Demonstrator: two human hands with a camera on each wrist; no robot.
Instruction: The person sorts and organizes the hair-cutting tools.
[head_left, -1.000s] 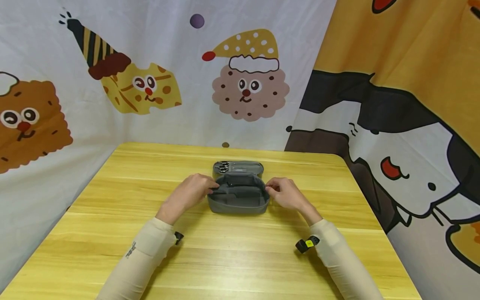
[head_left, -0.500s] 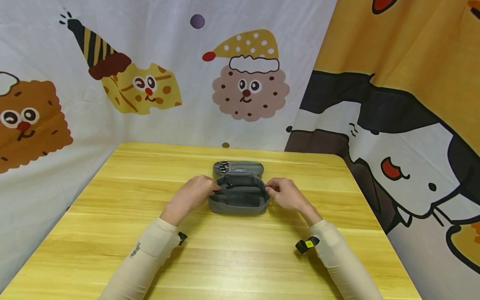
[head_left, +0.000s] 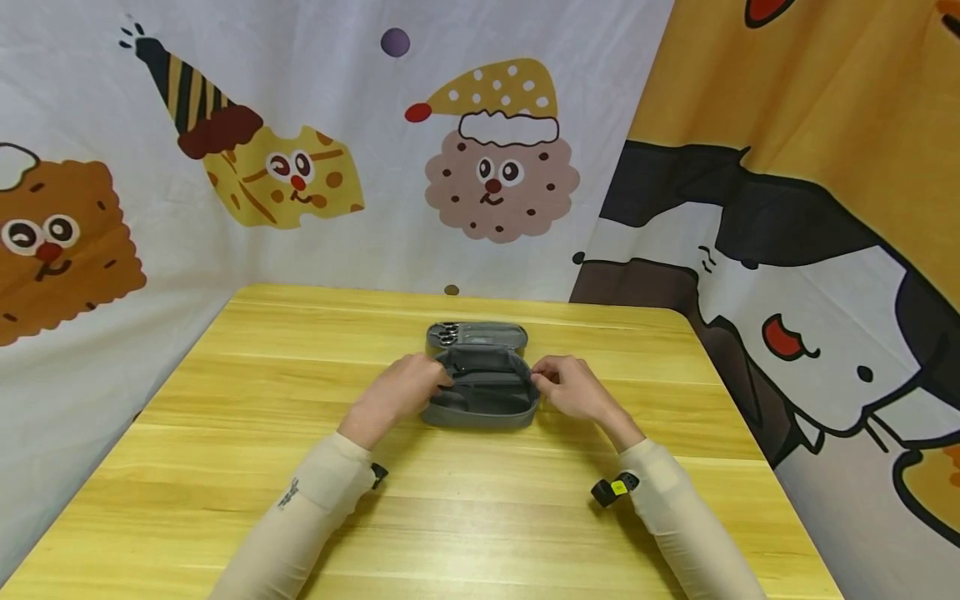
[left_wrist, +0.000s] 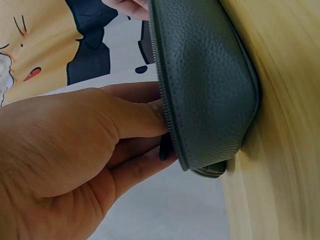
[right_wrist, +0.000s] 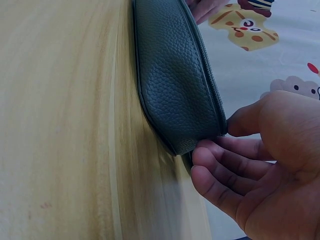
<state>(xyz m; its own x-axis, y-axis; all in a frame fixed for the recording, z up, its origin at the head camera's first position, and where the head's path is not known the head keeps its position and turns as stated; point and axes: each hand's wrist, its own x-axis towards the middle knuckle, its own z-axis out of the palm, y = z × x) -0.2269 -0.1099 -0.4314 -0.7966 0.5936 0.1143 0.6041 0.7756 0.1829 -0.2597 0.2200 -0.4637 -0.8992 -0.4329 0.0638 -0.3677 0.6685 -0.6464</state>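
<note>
A grey, leather-textured zip pencil case [head_left: 480,417] stands unzipped on the table, its mouth facing up and its lid [head_left: 491,335] folded back behind. My left hand [head_left: 405,387] reaches over the left end, fingertips hidden inside. In the left wrist view, a small dark rounded end [left_wrist: 164,147] of a slim thing shows between thumb and fingers at the zipped rim; most of it is hidden. At the right end, my right hand [head_left: 572,387] pinches the rim, thumb at the zip and fingers [right_wrist: 215,172] curled below the corner. A divider [head_left: 491,378] crosses the case's inside.
Metal scissors-like loops [head_left: 447,333] show at the left of the lid. The yellow wood-grain table [head_left: 480,517] carries the case near its middle. A printed cloth [head_left: 315,258] hangs behind the table's far edge.
My left hand has moved right and slightly toward me, its fingers going deeper into the case. A slim dark thing seen by those fingers earlier has gone from sight. My right hand stays at the rim.
</note>
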